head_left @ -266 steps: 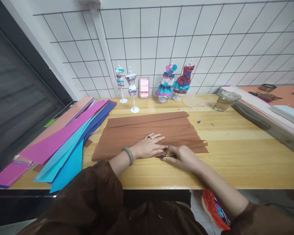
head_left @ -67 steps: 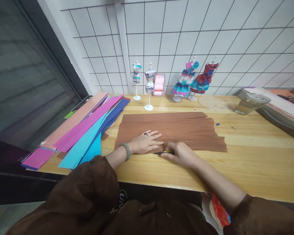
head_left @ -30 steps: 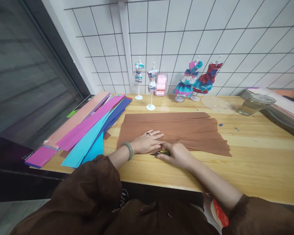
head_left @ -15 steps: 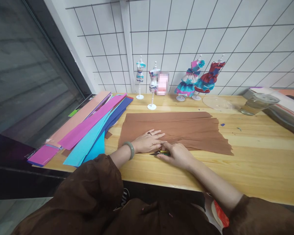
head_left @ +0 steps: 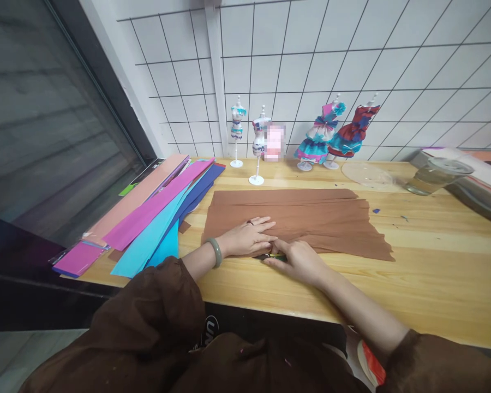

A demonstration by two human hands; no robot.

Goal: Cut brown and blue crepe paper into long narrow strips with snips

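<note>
A wide sheet of brown crepe paper (head_left: pixel 327 218) lies spread on the table, creased, with a ragged right edge. My left hand (head_left: pixel 247 238) rests flat on its lower left part, fingers stretched out and slightly spread. At the paper's near edge my right hand (head_left: pixel 298 260) is closed around small scissors (head_left: pixel 276 256) with dark blades and yellow-green on the handle. Most of the scissors is hidden by the fingers and the paper edge. My right index finger touches or nearly touches my left fingertips.
Folded crepe paper strips (head_left: pixel 155 218) in several colours lie at left. Bare mannequins (head_left: pixel 258 142) and dressed mannequins (head_left: pixel 317 136) stand along the tiled wall. A cup of liquid (head_left: pixel 429 177) is at right, near a clear disc (head_left: pixel 366 173). Small paper scraps (head_left: pixel 376 210) lie nearby.
The scissors' dark tip, clearly visible before, is now mostly hidden at the paper's edge. Both hands keep nearly the same place; the whole view has shifted slightly.
</note>
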